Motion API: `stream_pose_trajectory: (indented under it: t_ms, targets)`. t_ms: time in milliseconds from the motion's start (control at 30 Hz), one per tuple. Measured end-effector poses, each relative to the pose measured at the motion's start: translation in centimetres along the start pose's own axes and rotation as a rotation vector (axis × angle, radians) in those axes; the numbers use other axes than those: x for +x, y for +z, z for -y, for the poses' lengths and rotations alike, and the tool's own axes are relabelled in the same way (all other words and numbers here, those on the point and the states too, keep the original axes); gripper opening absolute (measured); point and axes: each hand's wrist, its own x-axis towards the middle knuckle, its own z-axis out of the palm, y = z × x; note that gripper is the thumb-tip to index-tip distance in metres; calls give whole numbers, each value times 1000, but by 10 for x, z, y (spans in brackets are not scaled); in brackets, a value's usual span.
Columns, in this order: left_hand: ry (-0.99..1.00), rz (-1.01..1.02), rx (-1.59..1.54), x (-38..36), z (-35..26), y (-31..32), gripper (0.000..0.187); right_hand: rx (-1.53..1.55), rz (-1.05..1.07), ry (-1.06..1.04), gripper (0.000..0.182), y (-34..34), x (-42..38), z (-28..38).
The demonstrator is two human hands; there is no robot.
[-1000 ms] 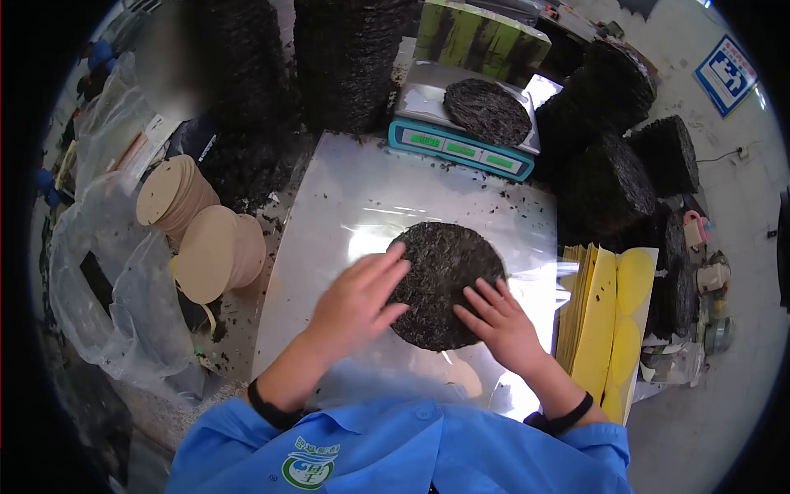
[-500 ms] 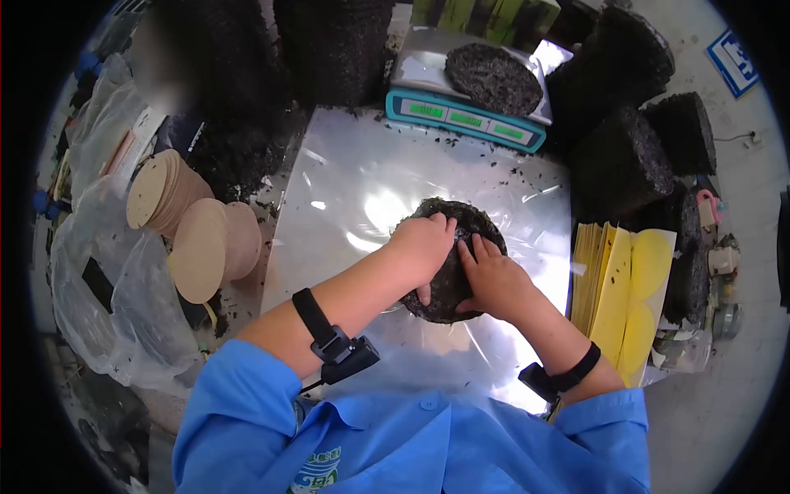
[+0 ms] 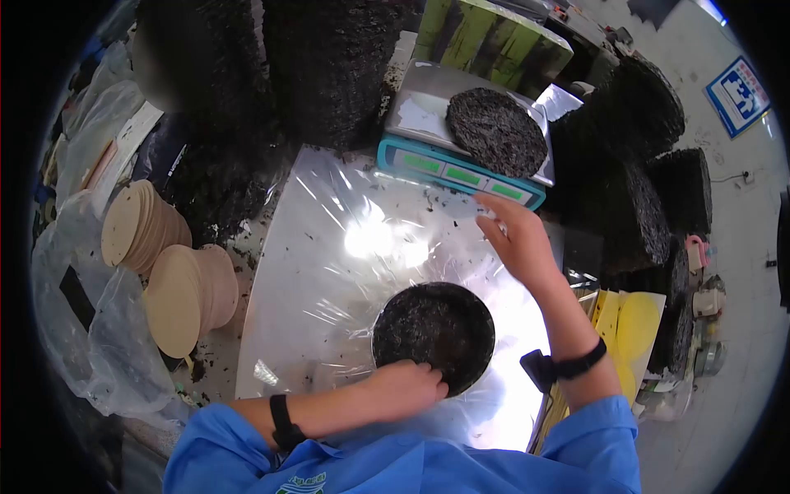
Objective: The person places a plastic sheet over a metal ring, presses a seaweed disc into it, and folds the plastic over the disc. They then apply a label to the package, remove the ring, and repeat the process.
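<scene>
On the plastic-covered work surface is a round dark pan [image 3: 436, 325] with a smooth rim, holding dark flaky matter. Over its near rim curl the fingers of my left hand [image 3: 405, 389]; the thumb is hidden. Away from the pan, my right hand [image 3: 520, 239] reaches forward with thumb and forefinger apart, nothing visible between them. Its fingertips are close to the front of a teal digital scale [image 3: 395, 156]. A dark, rough, pressed disc [image 3: 498, 132] lies on the scale's metal plate.
Stacks of dark discs [image 3: 329, 74] stand behind and at right [image 3: 621, 214]. Tan round card stacks [image 3: 177, 300] and a clear plastic bag [image 3: 123, 329] are at left. Yellow sheets with round labels [image 3: 634, 321] lie at right. A green patterned box [image 3: 494, 45] stands behind the scale.
Both hands were pressing on the dark matter in the pan. My right hand has lifted off toward the scale; my left has moved to the near rim. The view has tilted up.
</scene>
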Motion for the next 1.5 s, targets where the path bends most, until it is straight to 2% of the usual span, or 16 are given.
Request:
stream_pose_trajectory:
  t_ms: [100, 133, 267, 367, 400, 433, 500, 600, 700, 833, 867, 933, 1167, 1267, 1367, 1500]
  targets:
    - [81, -144, 109, -7, 2, 14, 12, -419, -440, -155, 59, 23, 59, -37]
    - [88, -140, 100, -9, -1, 14, 9, -588, -471, -159, 54, 32, 73, -60]
    - [28, -26, 80, -17, -11, 6, 16, -418, -262, -75, 47, 13, 77, -67]
    - [-140, -462, -276, -37, 4, -46, 48, -273, -342, -159, 44, -25, 16, -17]
    - [-302, -698, -404, -46, 10, -49, 45, -306, -363, -224, 44, -37, -17, 8]
    - [-412, -841, -838, -53, 17, -54, 49, -335, -381, -289, 43, -39, -54, 27]
    - [-261, -1155, -1404, -50, 42, -45, 49, -293, -331, -461, 42, -18, -123, 44]
    - [-382, -1070, -1305, -40, 44, -35, 53, -238, -57, -420, 44, 43, -199, 71]
    - [-586, -816, -339, -25, 49, -10, 56, -268, 112, -354, 48, 76, -217, 65]
    - [-581, -852, -275, -23, 42, -10, 59, -175, 372, -265, 63, 47, -205, 83]
    - [-588, -854, -265, -23, 42, -10, 58, -187, 374, -275, 63, 43, -192, 90]
    - [-597, -857, -249, -22, 39, -12, 58, -271, 43, -273, 74, 53, -162, 114]
    - [-551, -690, -221, -10, 68, -14, 55, -438, 140, -233, 81, 120, -145, 74]
    - [-567, -493, 375, 12, 53, -3, 55, -481, 192, -211, 79, 125, -144, 66]
    - [-676, -398, 510, 17, 51, -6, 57, -487, 250, -179, 79, 130, -144, 67]
    - [-635, -346, 411, 10, 52, -17, 61, -511, 236, -197, 79, 132, -146, 63]
